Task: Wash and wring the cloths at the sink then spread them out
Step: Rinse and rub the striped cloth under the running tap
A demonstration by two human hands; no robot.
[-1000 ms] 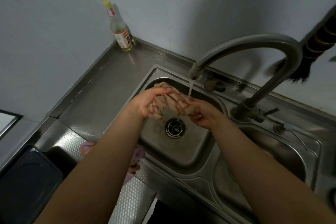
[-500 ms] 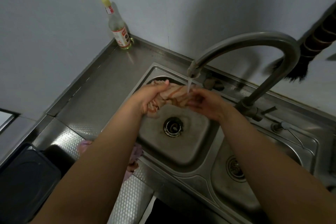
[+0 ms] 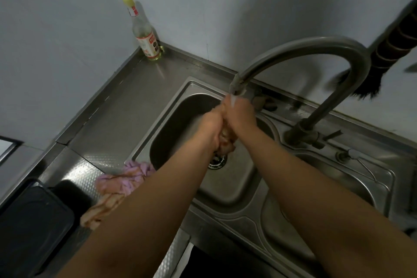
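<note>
Peach cloth (image 3: 226, 145) under running tap (image 3: 237, 84): your left hand (image 3: 211, 126) and right hand (image 3: 240, 115) clench it; pink cloths (image 3: 126, 178) wait at the sink's (image 3: 158, 124) front-left corner; wringing and spreading remain.

Cloth (image 3: 225, 145) mostly hidden, perhaps bunched, between hands.

Both forearms are stretched forward and converge. The left hand (image 3: 211, 125) and right hand (image 3: 240, 114) are pressed together, fingers curled in a tight grip on a wadded cloth (image 3: 226, 144).
</note>
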